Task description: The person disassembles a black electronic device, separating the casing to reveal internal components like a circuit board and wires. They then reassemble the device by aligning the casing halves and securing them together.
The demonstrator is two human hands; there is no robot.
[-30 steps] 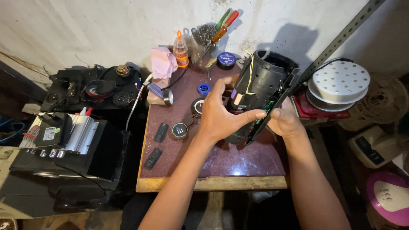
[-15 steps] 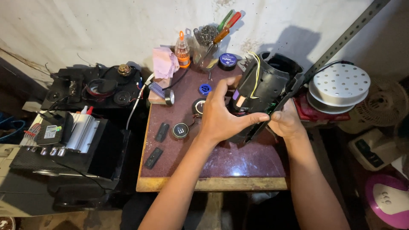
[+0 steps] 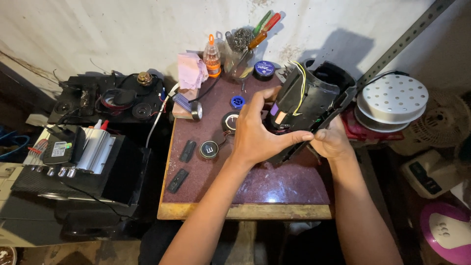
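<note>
A black cylindrical speaker housing with yellow wires along its side lies tilted on the maroon table. My left hand wraps over its near side, fingers spread across the casing. From the right, my right hand grips its lower edge, partly hidden behind the housing. Two round black speaker parts and two small black bars lie on the table to the left of my left hand.
At the back stand an orange-capped bottle, a jar of screwdrivers, a pink cloth and a blue round tin. Black electronics fill the left side. White perforated discs sit to the right.
The housing has shifted slightly and my left hand's fingers have slid further across it toward the right hand.
</note>
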